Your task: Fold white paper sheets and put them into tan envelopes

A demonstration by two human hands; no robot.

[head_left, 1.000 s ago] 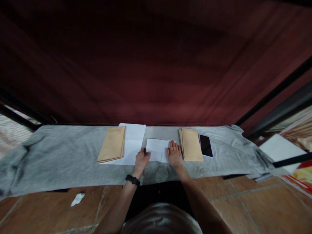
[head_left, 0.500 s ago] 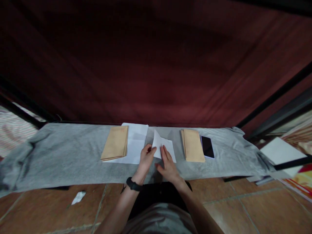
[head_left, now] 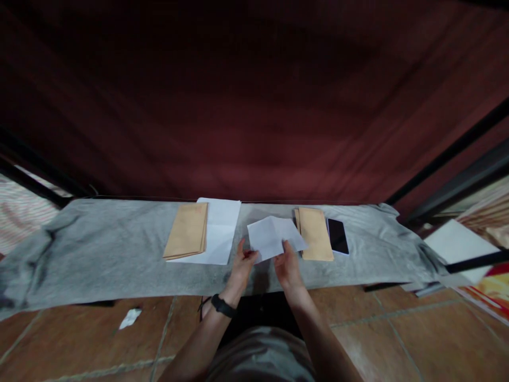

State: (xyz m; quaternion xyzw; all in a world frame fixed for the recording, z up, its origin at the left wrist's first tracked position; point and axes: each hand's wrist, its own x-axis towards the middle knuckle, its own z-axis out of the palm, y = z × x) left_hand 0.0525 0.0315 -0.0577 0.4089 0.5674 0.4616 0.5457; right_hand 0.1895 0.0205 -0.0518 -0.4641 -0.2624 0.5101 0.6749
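A folded white paper (head_left: 274, 236) is held at the centre of the frame, raised a little above the table (head_left: 99, 254), which is covered by a grey cloth. Its lower left corner is pinched by the fingers of the left hand (head_left: 243, 265), and its lower edge is gripped by the fingers of the right hand (head_left: 287, 265). A black watch (head_left: 221, 306) is worn on the left wrist. Left of the paper, a stack of brown envelopes (head_left: 186, 231) is laid partly over a large white sheet (head_left: 222, 228). Just right of the paper, a second envelope stack (head_left: 316, 233) is seen, with a dark phone (head_left: 338, 236) beside it. A paper scrap (head_left: 129, 317) lies on the tiled floor at lower left.
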